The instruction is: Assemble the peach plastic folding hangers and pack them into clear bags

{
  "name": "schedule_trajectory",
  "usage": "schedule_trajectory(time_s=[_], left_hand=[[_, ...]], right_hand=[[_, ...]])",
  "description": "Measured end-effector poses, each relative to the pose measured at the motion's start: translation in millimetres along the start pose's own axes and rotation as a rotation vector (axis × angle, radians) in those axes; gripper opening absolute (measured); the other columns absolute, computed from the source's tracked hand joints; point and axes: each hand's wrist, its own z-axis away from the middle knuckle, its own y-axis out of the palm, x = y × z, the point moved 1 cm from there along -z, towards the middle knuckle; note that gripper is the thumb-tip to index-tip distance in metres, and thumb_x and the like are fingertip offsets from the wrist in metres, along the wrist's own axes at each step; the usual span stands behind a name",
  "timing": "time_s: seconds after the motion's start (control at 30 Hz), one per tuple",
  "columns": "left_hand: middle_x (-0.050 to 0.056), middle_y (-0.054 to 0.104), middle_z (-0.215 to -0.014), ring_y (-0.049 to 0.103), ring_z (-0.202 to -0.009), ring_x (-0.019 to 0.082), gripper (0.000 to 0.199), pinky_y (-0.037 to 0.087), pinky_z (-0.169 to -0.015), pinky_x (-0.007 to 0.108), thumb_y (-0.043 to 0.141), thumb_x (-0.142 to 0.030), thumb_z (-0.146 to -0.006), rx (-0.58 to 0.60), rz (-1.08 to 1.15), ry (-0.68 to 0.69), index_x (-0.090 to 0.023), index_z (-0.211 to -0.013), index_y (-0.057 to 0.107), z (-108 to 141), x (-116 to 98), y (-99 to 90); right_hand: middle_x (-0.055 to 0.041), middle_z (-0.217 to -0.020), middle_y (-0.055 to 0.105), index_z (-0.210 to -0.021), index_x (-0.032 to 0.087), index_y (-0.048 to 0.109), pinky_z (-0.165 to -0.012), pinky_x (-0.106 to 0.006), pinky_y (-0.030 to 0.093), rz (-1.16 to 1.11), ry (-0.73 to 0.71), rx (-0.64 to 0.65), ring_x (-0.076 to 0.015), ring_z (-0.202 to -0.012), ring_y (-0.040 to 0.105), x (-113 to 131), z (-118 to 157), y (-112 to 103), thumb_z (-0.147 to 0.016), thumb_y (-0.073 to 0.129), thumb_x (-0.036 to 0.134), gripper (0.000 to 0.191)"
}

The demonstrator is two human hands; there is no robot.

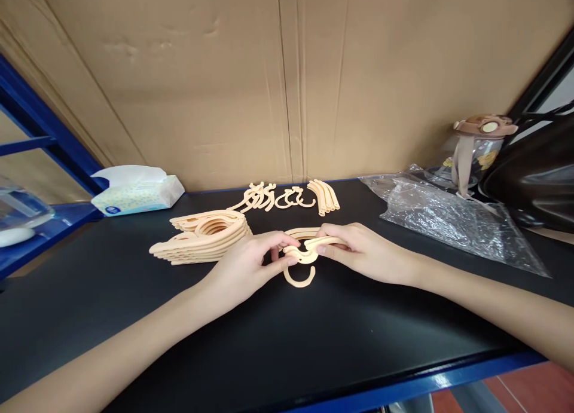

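Note:
Near the middle of the black table (314,335), both hands pinch a cream plastic hanger (307,257) with its hook (299,280) pointing toward me. My left hand (260,260) grips the hanger's left side near the centre. On the other side, my right hand (354,248) holds the curved arm piece. A stack of cream hanger bodies (201,239) lies just left of my left hand. Behind the hands are a pile of small cream parts (259,196), several loose hooks (296,196) and a bundle of curved strips (324,196).
A tissue pack (137,192) sits at the back left beside the blue frame (67,162). At the right lie crumpled clear plastic bags (448,213), with a drinking bottle (482,150) and a black bag (538,168) behind. Brown cardboard (215,84) stands along the back.

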Motion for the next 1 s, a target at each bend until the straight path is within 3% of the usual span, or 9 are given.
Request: schedule_trajectory(time_s=[0.27,0.43,0.53,0.63,0.87,1.0], left_hand=[[-0.003,0.059,-0.083,0.054,-0.072,0.013,0.02,0.039,-0.063,0.024,0.053,-0.034,-0.092,-0.021,-0.189,0.168,-0.025,-0.106,0.064,2.6,4.9,1.3],[-0.003,0.062,-0.084,0.054,-0.067,0.012,0.02,0.04,-0.06,0.023,0.057,-0.032,-0.089,-0.006,-0.033,0.078,-0.026,-0.106,0.066,0.4,4.1,4.7],[-0.002,0.064,-0.083,0.053,-0.065,0.012,0.021,0.04,-0.058,0.023,0.058,-0.033,-0.087,0.005,0.055,0.029,-0.025,-0.104,0.068,-0.1,2.6,5.5],[-0.002,0.065,-0.084,0.051,-0.063,0.012,0.021,0.039,-0.058,0.023,0.058,-0.034,-0.086,-0.011,0.088,0.015,-0.024,-0.102,0.068,0.3,0.2,5.2],[-0.003,0.066,-0.081,0.047,-0.061,0.012,0.022,0.037,-0.056,0.024,0.059,-0.039,-0.085,-0.05,0.136,-0.046,-0.025,-0.097,0.07,0.8,-4.4,3.7],[-0.002,0.069,-0.09,0.046,-0.061,0.012,0.025,0.037,-0.057,0.025,0.059,-0.04,-0.084,-0.058,0.237,-0.124,-0.023,-0.099,0.07,1.5,-5.5,4.5]], right_hand=[[0.0065,-0.062,0.046,-0.084,0.019,0.056,-0.053,-0.021,0.027,0.031,-0.107,0.034,-0.0075,-0.054,0.038,-0.4,0.2,-2.2,-0.096,0.042,0.026,0.019],[0.006,-0.064,0.05,-0.095,0.019,0.057,-0.052,-0.021,0.031,0.084,-0.101,0.057,-0.0083,-0.054,0.042,-3.1,0.1,-4.2,-0.095,0.042,0.025,0.015],[0.0013,-0.083,0.061,-0.109,0.021,0.056,-0.061,-0.023,0.04,0.204,-0.146,0.04,-0.0109,-0.067,0.054,-1.6,1.5,-5.0,-0.095,0.042,0.024,0.02],[-0.0033,-0.102,0.06,-0.12,0.024,0.052,-0.071,-0.027,0.046,0.357,-0.23,0.03,-0.0136,-0.08,0.058,1.0,3.4,-4.6,-0.095,0.04,0.02,0.028],[-0.0071,-0.104,0.056,-0.109,0.019,0.057,-0.079,-0.031,0.048,0.585,-0.355,-0.06,-0.0162,-0.087,0.056,5.6,4.5,-2.2,-0.095,0.039,0.02,0.023],[-0.0087,-0.111,0.056,-0.106,0.019,0.06,-0.086,-0.036,0.046,0.632,-0.458,-0.124,-0.0197,-0.097,0.054,6.9,4.5,-0.6,-0.095,0.045,0.028,0.021]])
